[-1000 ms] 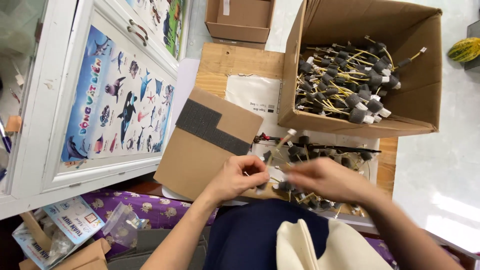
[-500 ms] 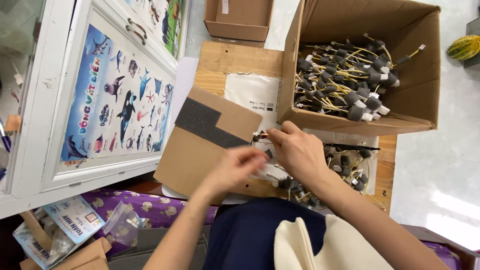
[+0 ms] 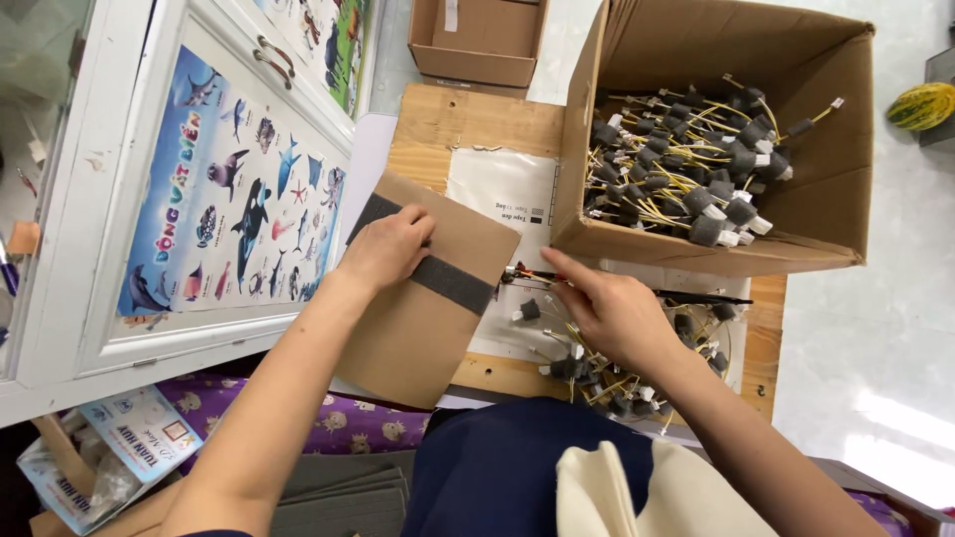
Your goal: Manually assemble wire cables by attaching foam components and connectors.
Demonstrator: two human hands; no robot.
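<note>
On the wooden worktop (image 3: 468, 124) there's a flat brown cardboard piece (image 3: 418, 318) with a dark grey strip (image 3: 453, 281) running across it. The left hand (image 3: 388, 247) rests on top of it, fingers curled down onto the strip, pressing rather than gripping. The right hand (image 3: 612, 313) sits just right of the cardboard, index finger stretched out and touching the end of a thin dark stick (image 3: 686, 295) that lies along the front of the big cardboard box (image 3: 696, 244); the other fingers are loosely bent, can't tell if anything's tucked under them. That box is full of yellow-wired parts with grey foam caps (image 3: 686, 159). More of the same parts (image 3: 607, 383) are piled under the right wrist. A sea-animal poster (image 3: 234, 199) is on the white cabinet to the left.
</note>
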